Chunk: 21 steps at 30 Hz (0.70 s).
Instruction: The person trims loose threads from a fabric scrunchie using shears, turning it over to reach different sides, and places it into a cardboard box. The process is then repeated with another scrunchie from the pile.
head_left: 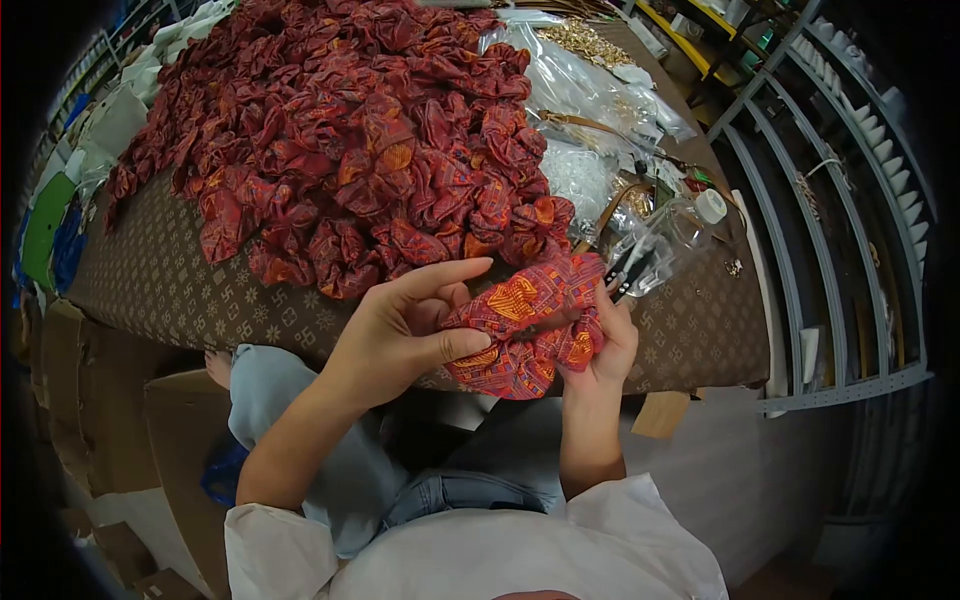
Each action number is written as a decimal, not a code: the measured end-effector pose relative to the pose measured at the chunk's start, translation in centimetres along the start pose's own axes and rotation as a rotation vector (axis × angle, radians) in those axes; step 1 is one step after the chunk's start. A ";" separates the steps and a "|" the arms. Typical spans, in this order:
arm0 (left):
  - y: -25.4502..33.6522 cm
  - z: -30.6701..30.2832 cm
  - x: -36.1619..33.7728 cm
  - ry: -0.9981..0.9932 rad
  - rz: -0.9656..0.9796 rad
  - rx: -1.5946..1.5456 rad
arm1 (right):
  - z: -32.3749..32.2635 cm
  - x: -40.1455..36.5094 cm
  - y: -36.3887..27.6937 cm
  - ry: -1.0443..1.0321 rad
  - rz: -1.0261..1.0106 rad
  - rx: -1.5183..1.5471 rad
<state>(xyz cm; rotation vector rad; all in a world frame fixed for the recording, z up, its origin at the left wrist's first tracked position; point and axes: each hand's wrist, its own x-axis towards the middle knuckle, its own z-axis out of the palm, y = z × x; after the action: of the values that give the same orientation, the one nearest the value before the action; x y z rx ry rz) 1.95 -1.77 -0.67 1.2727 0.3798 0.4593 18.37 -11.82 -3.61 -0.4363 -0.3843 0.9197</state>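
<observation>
A red and orange patterned fabric scrunchie (518, 304) is held up between both hands, just over the table's near edge. My left hand (405, 325) grips its left side, the thumb pressed on the cloth and the index finger stretched out above it. On the other side, my right hand (612, 340) pinches the gathered cloth; part of its fingers is hidden behind the fabric. Beyond the hands lies a large heap of matching scrunchies (350, 140), spread over the far and left part of the table.
The table (190, 275) has a brown patterned cover. To the right lie a clear plastic bottle (690, 222), black-handled scissors (628, 268), plastic bags (580, 90) and gold-coloured metal pieces (585, 42). A grey metal rack (800, 200) stands at the right; cardboard boxes (180, 440) sit below left.
</observation>
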 end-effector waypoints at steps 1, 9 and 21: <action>-0.3 -0.1 0.0 -0.038 0.029 0.010 | 0.5 -0.1 0.2 -0.050 0.056 -0.041; -1.1 -0.1 0.9 -0.128 0.225 0.205 | -0.1 -0.6 0.0 -0.187 0.167 -0.608; -2.2 1.1 0.1 0.157 0.099 -0.075 | -0.4 -1.7 1.5 0.006 0.055 -0.475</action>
<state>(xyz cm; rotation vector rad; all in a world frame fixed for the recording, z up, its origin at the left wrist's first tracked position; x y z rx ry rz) 2.86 -3.10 -2.52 1.1897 0.4289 0.6540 16.63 -12.47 -4.97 -0.8876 -0.5903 0.8773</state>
